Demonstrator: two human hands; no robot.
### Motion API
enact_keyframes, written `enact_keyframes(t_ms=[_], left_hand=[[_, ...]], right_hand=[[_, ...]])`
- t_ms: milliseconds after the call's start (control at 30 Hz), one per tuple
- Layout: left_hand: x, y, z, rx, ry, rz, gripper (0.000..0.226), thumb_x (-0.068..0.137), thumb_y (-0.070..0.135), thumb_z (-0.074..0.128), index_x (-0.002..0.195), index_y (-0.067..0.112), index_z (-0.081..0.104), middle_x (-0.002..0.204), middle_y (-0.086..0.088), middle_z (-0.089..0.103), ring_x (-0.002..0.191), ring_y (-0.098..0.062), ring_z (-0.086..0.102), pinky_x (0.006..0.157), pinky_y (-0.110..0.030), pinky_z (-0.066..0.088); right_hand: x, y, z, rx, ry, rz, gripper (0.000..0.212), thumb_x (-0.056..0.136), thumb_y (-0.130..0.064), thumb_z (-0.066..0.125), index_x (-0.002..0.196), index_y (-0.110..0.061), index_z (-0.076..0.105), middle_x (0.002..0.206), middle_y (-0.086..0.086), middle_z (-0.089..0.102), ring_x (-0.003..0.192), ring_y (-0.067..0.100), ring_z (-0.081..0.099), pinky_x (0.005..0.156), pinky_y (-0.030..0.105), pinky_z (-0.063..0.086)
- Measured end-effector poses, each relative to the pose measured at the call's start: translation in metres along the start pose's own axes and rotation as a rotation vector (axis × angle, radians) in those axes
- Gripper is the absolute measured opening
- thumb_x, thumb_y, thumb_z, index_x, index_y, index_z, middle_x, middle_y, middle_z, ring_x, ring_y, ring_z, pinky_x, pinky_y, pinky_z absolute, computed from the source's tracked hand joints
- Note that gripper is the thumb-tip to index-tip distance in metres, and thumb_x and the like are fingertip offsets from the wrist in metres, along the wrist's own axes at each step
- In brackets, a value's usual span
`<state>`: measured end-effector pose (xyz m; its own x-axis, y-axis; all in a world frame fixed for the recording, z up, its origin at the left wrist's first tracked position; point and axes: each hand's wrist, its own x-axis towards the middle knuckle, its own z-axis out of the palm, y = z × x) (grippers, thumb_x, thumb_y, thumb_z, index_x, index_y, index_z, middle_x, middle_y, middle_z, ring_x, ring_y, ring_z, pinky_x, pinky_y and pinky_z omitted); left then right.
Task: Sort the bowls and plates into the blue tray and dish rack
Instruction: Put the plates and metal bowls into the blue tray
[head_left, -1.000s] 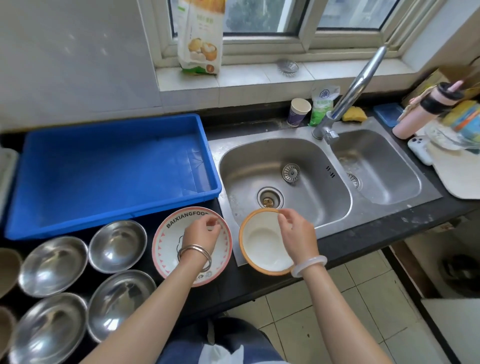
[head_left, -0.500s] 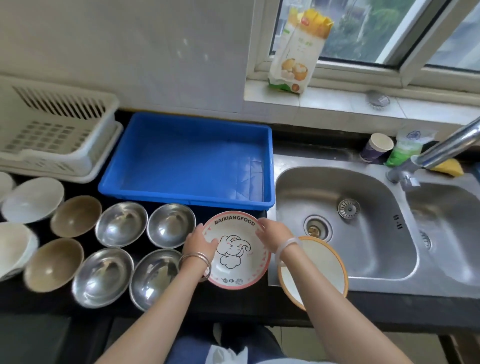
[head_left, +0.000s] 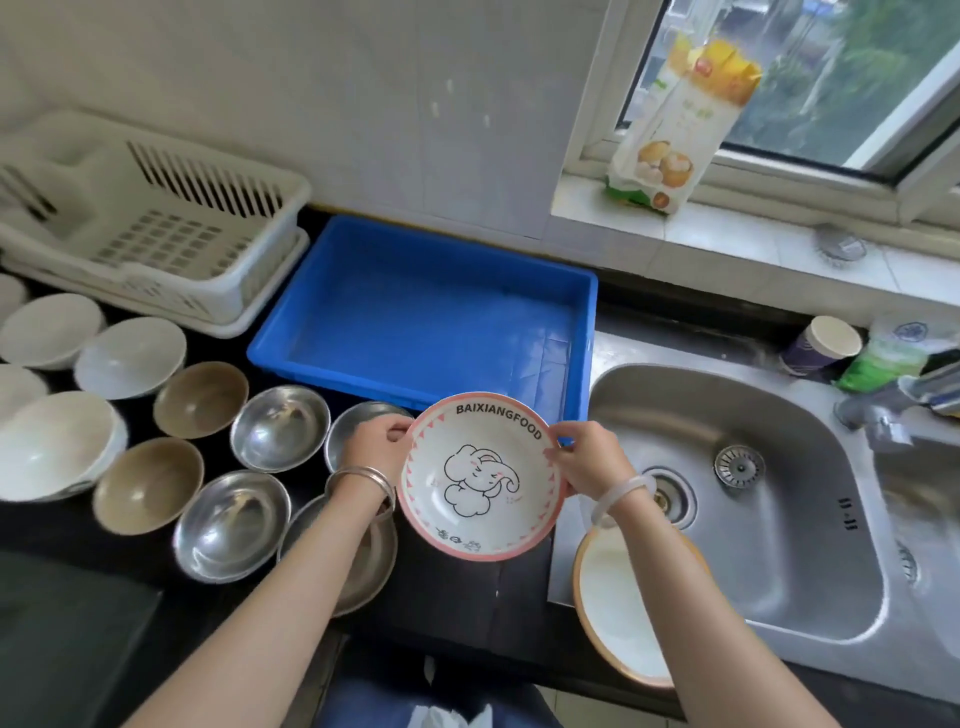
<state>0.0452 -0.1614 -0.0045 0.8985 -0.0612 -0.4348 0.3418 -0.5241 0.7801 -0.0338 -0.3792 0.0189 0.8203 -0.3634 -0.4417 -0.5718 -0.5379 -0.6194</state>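
Both hands hold a pink-rimmed plate (head_left: 480, 475) with an elephant drawing, lifted and tilted above the counter just in front of the blue tray (head_left: 431, 317). My left hand (head_left: 376, 447) grips its left rim and my right hand (head_left: 587, 457) its right rim. The blue tray holds nothing. A white dish rack (head_left: 156, 228) stands at the back left. An orange-rimmed bowl (head_left: 623, 613) rests on the sink's front edge under my right forearm.
Several steel bowls (head_left: 280, 428), brown bowls (head_left: 200, 400) and white bowls (head_left: 130, 356) crowd the black counter at the left. A double steel sink (head_left: 753, 483) lies to the right, with a cup (head_left: 823, 345) and green pouch behind it. A food packet stands on the windowsill.
The pink-rimmed plate has been lifted off the counter and tilted up, held by both hands. My right hand left the orange-rimmed bowl. The view has swung to the left.
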Motion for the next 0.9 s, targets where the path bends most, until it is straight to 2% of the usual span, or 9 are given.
enact_keyframes(t_ms=[100, 200, 300, 433, 533, 600, 733, 833, 900], left_hand=[[0.014, 0.015, -0.021, -0.140, 0.010, 0.021, 0.007, 0.081, 0.029, 0.063, 0.074, 0.029, 0.064, 0.081, 0.009, 0.069, 0.078, -0.012, 0.064, 0.071, -0.027, 0.051], [0.030, 0.025, -0.037, -0.292, 0.008, -0.002, 0.011, 0.087, 0.026, 0.058, 0.082, 0.020, 0.064, 0.077, 0.003, 0.064, 0.071, -0.018, 0.061, 0.062, -0.029, 0.053], [0.048, 0.033, -0.050, -0.426, -0.015, -0.049, 0.013, 0.089, 0.017, 0.055, 0.098, 0.010, 0.061, 0.081, -0.003, 0.062, 0.068, -0.020, 0.059, 0.060, -0.033, 0.056], [0.081, 0.043, -0.067, -0.603, -0.008, -0.113, 0.020, 0.089, 0.008, 0.055, 0.108, 0.005, 0.059, 0.088, -0.010, 0.062, 0.072, -0.021, 0.058, 0.059, -0.024, 0.055], [0.111, 0.047, -0.076, -0.596, -0.017, -0.140, 0.021, 0.090, 0.007, 0.047, 0.107, 0.012, 0.059, 0.099, -0.011, 0.060, 0.074, -0.021, 0.057, 0.059, -0.030, 0.055], [0.129, 0.048, -0.079, -0.587, -0.055, -0.155, 0.024, 0.092, 0.007, 0.043, 0.103, 0.022, 0.058, 0.102, -0.007, 0.061, 0.077, -0.020, 0.059, 0.053, -0.030, 0.056], [0.161, 0.042, -0.082, -0.540, -0.083, -0.179, 0.033, 0.093, 0.007, 0.040, 0.081, 0.031, 0.059, 0.095, -0.004, 0.061, 0.076, -0.018, 0.059, 0.041, -0.026, 0.052], [0.179, 0.036, -0.083, -0.508, -0.090, -0.202, 0.031, 0.092, 0.007, 0.042, 0.081, 0.031, 0.058, 0.093, -0.004, 0.062, 0.076, -0.017, 0.060, 0.042, -0.028, 0.051], [0.188, 0.032, -0.083, -0.498, -0.090, -0.219, 0.026, 0.093, 0.007, 0.042, 0.088, 0.027, 0.059, 0.094, -0.004, 0.062, 0.078, -0.020, 0.061, 0.044, -0.030, 0.051]], right_hand=[[0.011, -0.024, -0.009, 0.096, 0.070, 0.002, 0.024, 0.086, -0.006, 0.053, 0.098, -0.015, 0.072, 0.076, 0.007, 0.070, 0.070, 0.028, 0.071, 0.065, 0.043, 0.061], [0.030, -0.047, -0.010, 0.214, 0.100, 0.023, 0.023, 0.087, -0.004, 0.053, 0.095, -0.014, 0.071, 0.063, 0.001, 0.067, 0.052, 0.018, 0.068, 0.051, 0.033, 0.060], [0.054, -0.070, -0.002, 0.321, 0.099, 0.059, 0.023, 0.089, -0.003, 0.050, 0.100, -0.012, 0.069, 0.069, 0.006, 0.070, 0.053, 0.018, 0.070, 0.051, 0.031, 0.060], [0.090, -0.098, 0.016, 0.421, 0.133, 0.099, 0.028, 0.087, -0.002, 0.052, 0.111, -0.011, 0.064, 0.080, 0.011, 0.069, 0.057, 0.019, 0.071, 0.045, 0.026, 0.056], [0.119, -0.115, 0.036, 0.482, 0.131, 0.139, 0.031, 0.088, -0.003, 0.052, 0.118, -0.008, 0.059, 0.092, 0.017, 0.070, 0.063, 0.022, 0.071, 0.047, 0.028, 0.058], [0.137, -0.121, 0.049, 0.522, 0.132, 0.175, 0.034, 0.089, -0.003, 0.052, 0.122, -0.009, 0.057, 0.094, 0.018, 0.069, 0.063, 0.023, 0.070, 0.047, 0.028, 0.058], [0.161, -0.125, 0.072, 0.553, 0.120, 0.246, 0.035, 0.090, -0.003, 0.052, 0.124, -0.009, 0.054, 0.096, 0.019, 0.069, 0.065, 0.024, 0.069, 0.049, 0.029, 0.058], [0.172, -0.125, 0.085, 0.568, 0.129, 0.290, 0.034, 0.089, -0.003, 0.052, 0.123, -0.010, 0.055, 0.090, 0.015, 0.067, 0.062, 0.022, 0.068, 0.048, 0.029, 0.058], [0.178, -0.126, 0.092, 0.579, 0.132, 0.303, 0.035, 0.089, -0.004, 0.053, 0.123, -0.010, 0.055, 0.086, 0.012, 0.066, 0.065, 0.024, 0.069, 0.053, 0.032, 0.059]])
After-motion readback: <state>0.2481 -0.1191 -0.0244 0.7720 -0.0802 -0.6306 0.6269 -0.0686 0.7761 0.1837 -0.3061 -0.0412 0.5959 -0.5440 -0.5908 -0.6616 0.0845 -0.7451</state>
